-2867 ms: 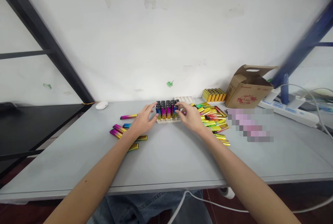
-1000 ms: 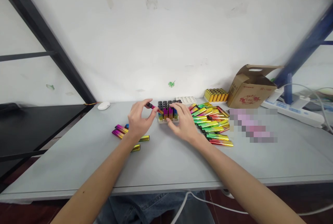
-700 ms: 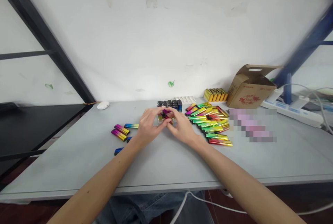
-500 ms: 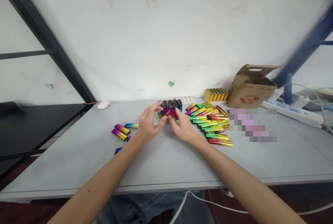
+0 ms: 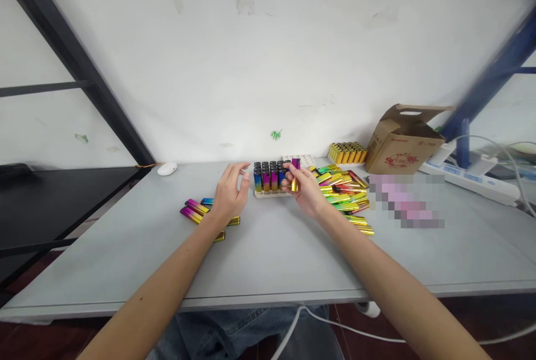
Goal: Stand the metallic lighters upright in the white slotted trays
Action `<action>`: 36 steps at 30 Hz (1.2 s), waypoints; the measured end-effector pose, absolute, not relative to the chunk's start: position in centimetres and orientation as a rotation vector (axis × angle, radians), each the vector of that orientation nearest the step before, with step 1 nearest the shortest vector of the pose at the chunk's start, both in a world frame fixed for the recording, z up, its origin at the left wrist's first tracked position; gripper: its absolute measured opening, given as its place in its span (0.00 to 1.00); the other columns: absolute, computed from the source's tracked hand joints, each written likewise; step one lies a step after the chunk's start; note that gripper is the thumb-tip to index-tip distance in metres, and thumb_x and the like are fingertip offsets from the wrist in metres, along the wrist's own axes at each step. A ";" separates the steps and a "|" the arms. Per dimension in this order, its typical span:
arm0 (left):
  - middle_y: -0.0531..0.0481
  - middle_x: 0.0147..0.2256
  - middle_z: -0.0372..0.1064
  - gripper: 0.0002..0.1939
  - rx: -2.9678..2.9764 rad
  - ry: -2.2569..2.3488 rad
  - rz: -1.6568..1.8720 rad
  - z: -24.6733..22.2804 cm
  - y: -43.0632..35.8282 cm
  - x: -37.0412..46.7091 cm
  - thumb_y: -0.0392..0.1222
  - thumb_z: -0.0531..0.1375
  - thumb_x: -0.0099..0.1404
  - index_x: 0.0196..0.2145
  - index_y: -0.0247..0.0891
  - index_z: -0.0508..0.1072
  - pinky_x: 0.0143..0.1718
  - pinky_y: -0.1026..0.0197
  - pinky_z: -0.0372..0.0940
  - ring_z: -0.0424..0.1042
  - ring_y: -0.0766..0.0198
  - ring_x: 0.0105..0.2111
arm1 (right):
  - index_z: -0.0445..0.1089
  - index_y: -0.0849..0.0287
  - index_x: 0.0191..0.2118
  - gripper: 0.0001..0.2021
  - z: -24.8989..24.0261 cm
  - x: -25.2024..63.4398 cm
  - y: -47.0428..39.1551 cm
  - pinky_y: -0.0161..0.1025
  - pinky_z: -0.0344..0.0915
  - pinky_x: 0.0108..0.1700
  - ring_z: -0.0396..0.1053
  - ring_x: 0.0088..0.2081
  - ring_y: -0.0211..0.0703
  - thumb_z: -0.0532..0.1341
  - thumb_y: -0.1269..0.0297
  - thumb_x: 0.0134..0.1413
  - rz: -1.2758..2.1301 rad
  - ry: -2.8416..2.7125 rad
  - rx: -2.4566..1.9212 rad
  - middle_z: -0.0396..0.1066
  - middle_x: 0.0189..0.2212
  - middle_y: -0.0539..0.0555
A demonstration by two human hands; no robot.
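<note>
"So, what's biggest?"

"The scuffed white wall at the back, then the pale grey table that reaches up to it."

"And on the table?"

"At the far right, a brown cardboard box with red printing, its flap raised. Beside it, further right, runs a long white power strip with things plugged in."

"Next size down?"

"A heap of shiny green, red and gold lighter-shaped cases, lying flat and overlapping, partly behind the right wrist."

"What about the hands?"

"The left hand is free, thumb and fingers parted, just left of the filled rack and apart from it. The right hand is at the rack's other end, fingers pinched."

"And that rack?"

"Upright black-topped lighters, blue-gold and purple-gold, standing in rows on a white base. Behind the heap, next to the box, stands a batch of yellow cylinders; left of that lies a white tray with holes."

"Anything smaller?"

"A few loose gradient cases by the left wrist, some partly hidden by it, and a rounded white gadget near the wall at the left."

"And smallest?"

"One purple-and-gold case, held roughly upright between the right thumb and fingers, at the rack's right front corner."
</note>
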State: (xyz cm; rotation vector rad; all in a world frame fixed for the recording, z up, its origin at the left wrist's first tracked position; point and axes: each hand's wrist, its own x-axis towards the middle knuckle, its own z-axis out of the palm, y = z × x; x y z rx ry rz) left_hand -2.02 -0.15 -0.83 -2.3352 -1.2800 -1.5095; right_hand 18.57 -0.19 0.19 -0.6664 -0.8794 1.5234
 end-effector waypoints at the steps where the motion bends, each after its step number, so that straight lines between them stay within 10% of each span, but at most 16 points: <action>1: 0.43 0.45 0.68 0.16 -2.342 -1.276 -1.510 -0.8 -0.2 -2.0 0.45 0.45 0.73 0.51 0.37 0.67 0.47 0.55 0.66 0.70 0.59 0.43 | 0.68 0.58 0.38 0.16 0.3 18.7 -0.3 0.31 0.63 0.24 0.63 0.21 0.33 0.66 0.52 0.50 1.559 -0.858 -0.664 0.58 0.19 0.42; 9: 0.44 0.44 0.68 0.16 -2.369 -1.286 -1.465 -0.7 -0.3 -2.1 0.44 0.44 0.73 0.47 0.39 0.69 0.49 0.55 0.65 0.69 0.58 0.46 | 0.50 0.55 0.22 0.24 0.5 19.3 -0.3 0.33 0.54 0.20 0.51 0.17 0.34 0.50 0.40 0.55 1.734 -0.929 -0.632 0.51 0.15 0.44; 36: 0.44 0.42 0.68 0.17 -2.393 -1.298 -1.444 -0.9 -0.1 -2.2 0.44 0.44 0.74 0.44 0.38 0.72 0.49 0.55 0.63 0.68 0.58 0.46 | 0.51 0.55 0.22 0.13 -0.3 18.2 -0.6 0.31 0.40 0.17 0.35 0.15 0.32 0.44 0.58 0.54 1.574 -1.068 -0.749 0.42 0.13 0.41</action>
